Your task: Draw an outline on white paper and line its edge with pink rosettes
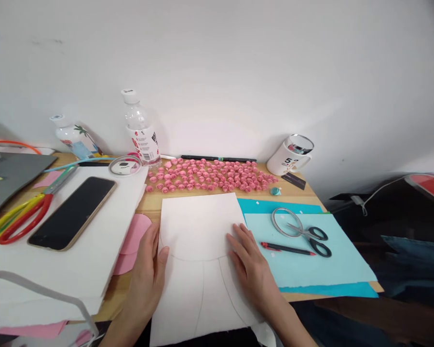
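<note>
A white sheet of paper (pixel 198 221) with curved pencil lines lies in front of me, its near end reaching past the table edge. My left hand (pixel 150 262) grips its left edge, thumb on top and fingers at the side. Flat on the right part of the sheet rests my right hand (pixel 249 262), fingers spread. Beyond the paper are many small pink rolled paper flowers (pixel 217 176). To the right, light blue paper (pixel 311 272) carries small black-handled scissors (pixel 316 238), a clear ring (pixel 287 221) and a black and red pen (pixel 289 248).
On the left, a phone (pixel 74 212) and red-and-yellow-handled scissors (pixel 32 212) lie on white paper (pixel 75 270); pink paper circles (pixel 135 236) show beside it. A water bottle (pixel 141 130), a second bottle (pixel 74 137) and a white mug (pixel 289 154) stand by the wall.
</note>
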Demonstrator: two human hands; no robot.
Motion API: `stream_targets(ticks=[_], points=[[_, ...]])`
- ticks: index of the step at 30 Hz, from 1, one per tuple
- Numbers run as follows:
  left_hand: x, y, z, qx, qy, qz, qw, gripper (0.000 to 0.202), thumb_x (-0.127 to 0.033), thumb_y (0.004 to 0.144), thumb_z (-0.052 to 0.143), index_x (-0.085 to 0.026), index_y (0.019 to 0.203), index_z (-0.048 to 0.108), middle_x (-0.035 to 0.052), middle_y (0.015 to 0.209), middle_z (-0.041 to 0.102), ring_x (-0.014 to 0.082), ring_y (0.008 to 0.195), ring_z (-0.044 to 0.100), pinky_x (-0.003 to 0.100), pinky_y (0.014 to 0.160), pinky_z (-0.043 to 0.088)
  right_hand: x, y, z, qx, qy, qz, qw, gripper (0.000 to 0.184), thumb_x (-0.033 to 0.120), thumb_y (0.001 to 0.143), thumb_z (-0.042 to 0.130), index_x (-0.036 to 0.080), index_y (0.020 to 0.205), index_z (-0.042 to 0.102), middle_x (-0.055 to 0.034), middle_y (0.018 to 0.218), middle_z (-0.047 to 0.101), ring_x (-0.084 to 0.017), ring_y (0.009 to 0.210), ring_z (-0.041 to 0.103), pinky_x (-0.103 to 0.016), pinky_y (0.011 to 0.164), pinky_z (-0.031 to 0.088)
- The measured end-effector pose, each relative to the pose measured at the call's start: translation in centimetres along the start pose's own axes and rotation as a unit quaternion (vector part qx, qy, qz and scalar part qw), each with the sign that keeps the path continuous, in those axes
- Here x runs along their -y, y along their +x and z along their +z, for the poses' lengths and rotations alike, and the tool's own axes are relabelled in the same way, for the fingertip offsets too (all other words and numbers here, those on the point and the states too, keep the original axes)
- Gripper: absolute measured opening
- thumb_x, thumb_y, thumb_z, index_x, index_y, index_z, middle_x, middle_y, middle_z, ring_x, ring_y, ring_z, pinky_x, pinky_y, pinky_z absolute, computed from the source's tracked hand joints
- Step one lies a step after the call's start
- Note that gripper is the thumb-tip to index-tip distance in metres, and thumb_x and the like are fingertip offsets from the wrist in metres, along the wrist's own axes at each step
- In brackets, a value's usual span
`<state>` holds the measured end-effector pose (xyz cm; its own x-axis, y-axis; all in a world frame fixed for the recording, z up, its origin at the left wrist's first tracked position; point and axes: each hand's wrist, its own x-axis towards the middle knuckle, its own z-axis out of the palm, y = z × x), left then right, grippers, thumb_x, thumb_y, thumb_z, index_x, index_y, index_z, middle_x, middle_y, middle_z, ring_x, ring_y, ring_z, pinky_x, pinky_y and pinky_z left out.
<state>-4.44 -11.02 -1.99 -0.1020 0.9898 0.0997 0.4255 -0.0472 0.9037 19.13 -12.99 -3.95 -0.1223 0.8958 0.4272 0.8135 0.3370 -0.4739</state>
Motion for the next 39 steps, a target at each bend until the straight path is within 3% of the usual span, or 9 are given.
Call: stream_targets(ticks=[8, 16, 23, 26, 28, 31, 34, 36, 39], points=[[-0.3, -0.3, -0.5, -0.034, -0.092, -0.042, 0.994, 0.064, -0.035, 0.087, 0.051, -0.029, 0.143, 0.021, 0.0119, 0.144, 0.038, 0.0262, 0.132, 0.04, 0.047, 0.11, 0.03, -2.9, -0.8, -3.1, -0.108, -0.112, 0.062, 0.986, 0.037, 0.009, 0.089, 0.035, 0.021, 0.112, 0.062, -0.0108, 0.116, 0.061, -0.027, 0.115, 0.052, -0.048, 0.091, 0.049], [0.0, 0.2, -0.3, -0.014, -0.081, -0.013, 0.997, 0.063, -0.023, 0.086, 0.048, -0.028, 0.142, 0.021, 0.0133, 0.139, 0.043, 0.0249, 0.128, 0.045, 0.048, 0.109, 0.032, -6.0, -2.7, -5.8, -0.035, -0.232, 0.02, 0.972, 0.031, 0.014, 0.089, 0.039, 0.016, 0.108, 0.063, -0.0115, 0.103, 0.066, -0.029, 0.105, 0.054, -0.046, 0.086, 0.048], [-0.2, -0.2, -0.4, -0.017, -0.07, -0.016, 0.997, 0.064, -0.021, 0.084, 0.049, -0.026, 0.142, 0.022, 0.0145, 0.138, 0.044, 0.0253, 0.127, 0.046, 0.047, 0.108, 0.034, -4.7, -1.2, -7.2, -0.082, -0.271, 0.051, 0.958, 0.028, 0.017, 0.091, 0.043, 0.018, 0.111, 0.063, -0.0099, 0.097, 0.068, -0.024, 0.09, 0.062, -0.031, 0.065, 0.048], [0.1, -0.4, -0.5, -0.012, -0.055, -0.016, 0.998, 0.063, -0.02, 0.084, 0.048, -0.026, 0.141, 0.022, 0.0145, 0.138, 0.044, 0.025, 0.126, 0.047, 0.047, 0.107, 0.035, -2.7, -0.2, -8.2, -0.182, -0.196, 0.113, 0.957, 0.023, 0.024, 0.086, 0.056, 0.018, 0.107, 0.064, -0.0105, 0.099, 0.066, -0.02, 0.076, 0.063, -0.03, 0.062, 0.048], [0.2, -0.4, -0.3, -0.012, -0.062, -0.02, 0.998, 0.063, -0.019, 0.084, 0.047, -0.026, 0.141, 0.022, 0.0141, 0.138, 0.043, 0.0246, 0.128, 0.046, 0.047, 0.107, 0.035, -1.3, 0.4, -8.4, -0.259, -0.058, 0.185, 0.946, 0.02, 0.029, 0.082, 0.062, 0.017, 0.099, 0.063, -0.0085, 0.087, 0.065, -0.017, 0.064, 0.061, -0.03, 0.056, 0.049], [0.4, -0.3, -0.2, -0.012, -0.079, -0.036, 0.996, 0.063, -0.018, 0.083, 0.048, -0.026, 0.14, 0.023, 0.0132, 0.139, 0.043, 0.024, 0.129, 0.044, 0.047, 0.108, 0.034, -0.1, 1.1, -7.6, -0.316, 0.231, 0.277, 0.878, 0.016, 0.034, 0.083, 0.061, 0.019, 0.081, 0.054, 0.0028, 0.059, 0.055, -0.013, 0.048, 0.054, -0.029, 0.051, 0.049], [0.5, -0.3, -0.2, -0.012, -0.076, -0.044, 0.996, 0.062, -0.018, 0.083, 0.049, -0.026, 0.139, 0.025, 0.0128, 0.139, 0.043, 0.0239, 0.128, 0.045, 0.047, 0.108, 0.034, 0.4, 1.2, -6.0, -0.295, 0.398, 0.305, 0.813, 0.027, 0.034, 0.084, 0.058, 0.021, 0.067, 0.041, 0.0087, 0.05, 0.045, -0.011, 0.047, 0.054, -0.034, 0.058, 0.053], [0.5, -0.3, -0.3, -0.014, -0.07, -0.039, 0.997, 0.061, -0.019, 0.083, 0.049, -0.026, 0.139, 0.027, 0.0127, 0.139, 0.044, 0.0237, 0.128, 0.045, 0.047, 0.108, 0.034, 0.2, 0.9, -4.9, -0.275, 0.381, 0.304, 0.829, 0.022, 0.036, 0.086, 0.054, 0.02, 0.073, 0.046, 0.0062, 0.055, 0.053, -0.015, 0.057, 0.062, -0.039, 0.066, 0.054], [0.4, -0.3, -0.3, -0.014, -0.064, -0.023, 0.998, 0.06, -0.019, 0.084, 0.048, -0.025, 0.14, 0.027, 0.0132, 0.139, 0.044, 0.0233, 0.128, 0.046, 0.046, 0.108, 0.034, -0.8, 0.3, -4.3, -0.233, 0.219, 0.241, 0.916, 0.016, 0.034, 0.087, 0.054, 0.02, 0.093, 0.058, -0.0049, 0.084, 0.067, -0.022, 0.084, 0.066, -0.042, 0.079, 0.051]])
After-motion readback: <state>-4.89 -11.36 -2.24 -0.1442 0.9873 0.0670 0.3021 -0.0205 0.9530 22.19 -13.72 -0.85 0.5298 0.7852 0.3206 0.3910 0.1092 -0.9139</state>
